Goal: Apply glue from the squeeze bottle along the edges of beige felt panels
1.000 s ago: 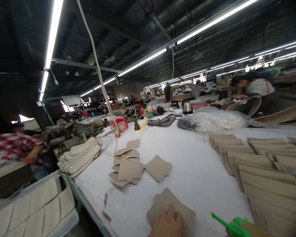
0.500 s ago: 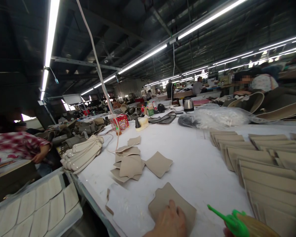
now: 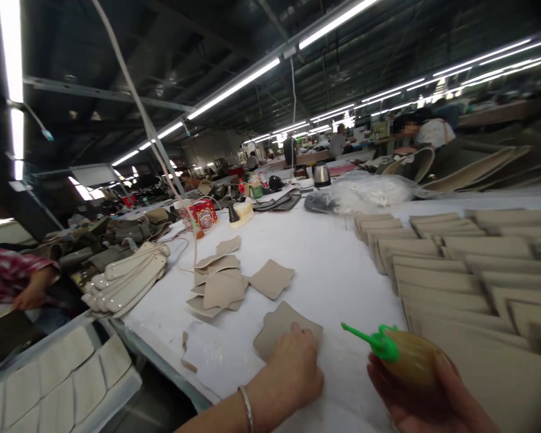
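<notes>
On the white desk (image 3: 342, 270), the left hand (image 3: 293, 373) is pressing flat on a tan piece (image 3: 275, 322); the right hand (image 3: 426, 400) is gripping a bottle (image 3: 410, 361), its green tip (image 3: 365, 337) probably pointing toward that piece.

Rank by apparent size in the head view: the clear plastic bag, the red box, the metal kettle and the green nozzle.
1. Clear plastic bag
2. Green nozzle, though nearness to the camera enlarges it
3. Red box
4. Metal kettle

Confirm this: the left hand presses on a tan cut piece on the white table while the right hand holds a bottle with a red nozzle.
Not quite. In the head view the bottle in the right hand has a green nozzle, not red. The left hand does press the tan cut piece on the white table.
</notes>
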Available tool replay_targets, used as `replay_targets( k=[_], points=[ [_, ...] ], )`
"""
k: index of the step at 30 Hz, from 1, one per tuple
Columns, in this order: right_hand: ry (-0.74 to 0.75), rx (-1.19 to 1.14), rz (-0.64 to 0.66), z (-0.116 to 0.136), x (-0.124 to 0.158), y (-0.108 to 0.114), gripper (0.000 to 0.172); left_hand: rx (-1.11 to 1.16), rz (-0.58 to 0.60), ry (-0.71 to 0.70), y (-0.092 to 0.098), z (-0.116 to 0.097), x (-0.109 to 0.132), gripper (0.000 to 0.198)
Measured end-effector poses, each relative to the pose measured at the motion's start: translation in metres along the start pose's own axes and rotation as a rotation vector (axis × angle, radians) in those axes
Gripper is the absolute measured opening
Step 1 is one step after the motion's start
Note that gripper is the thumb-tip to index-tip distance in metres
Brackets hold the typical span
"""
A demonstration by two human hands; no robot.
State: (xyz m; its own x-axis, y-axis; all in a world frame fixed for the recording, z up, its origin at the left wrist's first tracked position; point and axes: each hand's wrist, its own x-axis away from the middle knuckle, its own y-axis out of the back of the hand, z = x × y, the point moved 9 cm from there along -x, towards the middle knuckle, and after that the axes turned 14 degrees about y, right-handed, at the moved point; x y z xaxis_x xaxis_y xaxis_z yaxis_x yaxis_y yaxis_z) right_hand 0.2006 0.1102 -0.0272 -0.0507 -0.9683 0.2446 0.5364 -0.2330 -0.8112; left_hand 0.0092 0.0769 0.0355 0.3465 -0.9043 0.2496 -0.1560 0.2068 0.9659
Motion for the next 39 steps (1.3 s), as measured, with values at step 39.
replay_targets(
  k=[39],
  points=[
    [0.842, 1.432, 0.61, 0.058, 0.034, -0.081, 0.058, 0.643, 0.088, -0.327, 0.0, 0.014, -0.011, 0.055]
  ],
)
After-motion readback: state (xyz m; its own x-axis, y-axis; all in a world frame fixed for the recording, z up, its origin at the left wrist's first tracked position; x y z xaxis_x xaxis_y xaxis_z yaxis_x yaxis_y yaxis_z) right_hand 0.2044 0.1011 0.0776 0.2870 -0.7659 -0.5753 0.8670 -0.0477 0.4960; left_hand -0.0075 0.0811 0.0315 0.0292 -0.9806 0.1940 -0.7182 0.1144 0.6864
